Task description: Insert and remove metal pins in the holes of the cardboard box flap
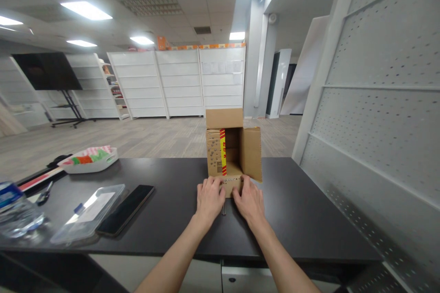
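Observation:
A cardboard box sits on the dark table with its opening facing me. Its top flap stands up and a side flap swings out to the right. Yellow and red tape runs down its left flap, which is dotted with small round marks. My left hand grips the left part of the lower front flap, thumb on the near face. At that flap's right part, my right hand holds on in the same way. Small dots line the flap's top. A thin metal piece pokes out below it.
Left on the table lie a black phone, a clear plastic case, a water bottle and a white basket of colourful cloth. A white perforated panel rises along the right edge.

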`<state>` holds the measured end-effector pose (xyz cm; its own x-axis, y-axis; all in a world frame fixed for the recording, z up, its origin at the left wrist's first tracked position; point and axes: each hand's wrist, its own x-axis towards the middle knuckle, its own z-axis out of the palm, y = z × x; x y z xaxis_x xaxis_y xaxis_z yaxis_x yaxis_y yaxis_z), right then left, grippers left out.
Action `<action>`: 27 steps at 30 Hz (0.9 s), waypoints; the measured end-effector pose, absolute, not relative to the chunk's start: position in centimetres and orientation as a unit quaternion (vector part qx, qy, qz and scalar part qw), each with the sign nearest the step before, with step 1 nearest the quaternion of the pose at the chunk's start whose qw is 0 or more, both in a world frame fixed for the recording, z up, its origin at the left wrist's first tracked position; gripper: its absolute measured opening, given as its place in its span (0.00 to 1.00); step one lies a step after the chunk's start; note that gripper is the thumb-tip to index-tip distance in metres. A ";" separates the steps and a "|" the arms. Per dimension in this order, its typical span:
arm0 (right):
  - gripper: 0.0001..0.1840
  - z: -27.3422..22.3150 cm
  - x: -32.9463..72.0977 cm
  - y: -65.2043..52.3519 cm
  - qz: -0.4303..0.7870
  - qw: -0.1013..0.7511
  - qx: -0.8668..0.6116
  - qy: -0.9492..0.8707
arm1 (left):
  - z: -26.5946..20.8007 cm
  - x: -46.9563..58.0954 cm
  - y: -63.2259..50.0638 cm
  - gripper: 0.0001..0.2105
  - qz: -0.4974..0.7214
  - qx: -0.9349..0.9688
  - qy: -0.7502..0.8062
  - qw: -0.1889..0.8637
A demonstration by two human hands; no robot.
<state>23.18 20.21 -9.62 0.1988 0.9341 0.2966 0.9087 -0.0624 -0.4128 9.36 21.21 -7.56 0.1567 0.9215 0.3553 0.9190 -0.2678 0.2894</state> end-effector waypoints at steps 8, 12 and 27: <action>0.22 -9.7 23.3 20.2 0.019 0.266 -0.725 -0.635 | -7.2 10.2 22.4 0.10 0.206 0.761 0.615 -0.017; 0.22 -9.8 23.3 20.2 0.018 0.267 -0.725 -0.635 | -7.1 10.3 22.6 0.09 0.199 0.761 0.617 -0.020; 0.21 -9.7 23.2 20.1 0.012 0.269 -0.722 -0.637 | -6.6 10.5 22.9 0.08 0.190 0.768 0.610 -0.044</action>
<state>23.22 20.10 -9.66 0.1882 0.9267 0.3253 0.9142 -0.0443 -0.4029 10.49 22.90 -6.57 0.1845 0.9206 0.3443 0.9535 -0.2525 0.1642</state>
